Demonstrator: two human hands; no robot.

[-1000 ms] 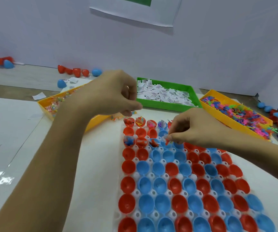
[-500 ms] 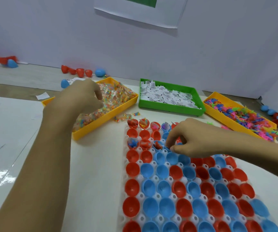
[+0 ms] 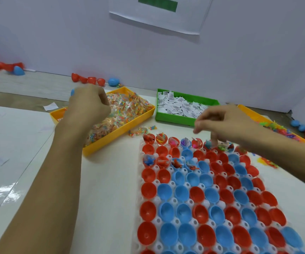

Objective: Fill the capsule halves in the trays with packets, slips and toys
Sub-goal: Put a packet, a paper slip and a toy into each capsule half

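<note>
Over the yellow bin of packets (image 3: 122,114), the left hand (image 3: 88,105) is reaching with curled fingers, grip unclear, while the right hand (image 3: 219,123), loosely curled, is hovering over the capsule tray (image 3: 168,198), best filled cup by cup.

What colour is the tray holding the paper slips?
Green tray, clearest in the head view.

Left hand (image 3: 88,105), right hand (image 3: 221,123) — bare; forearms bare — no sleeves, rings, watch visible.

Perhaps a packing workshop: sorting bins (image 3: 122,131), capsule tray (image 3: 139,180), white partitions (image 3: 74,33).
</note>
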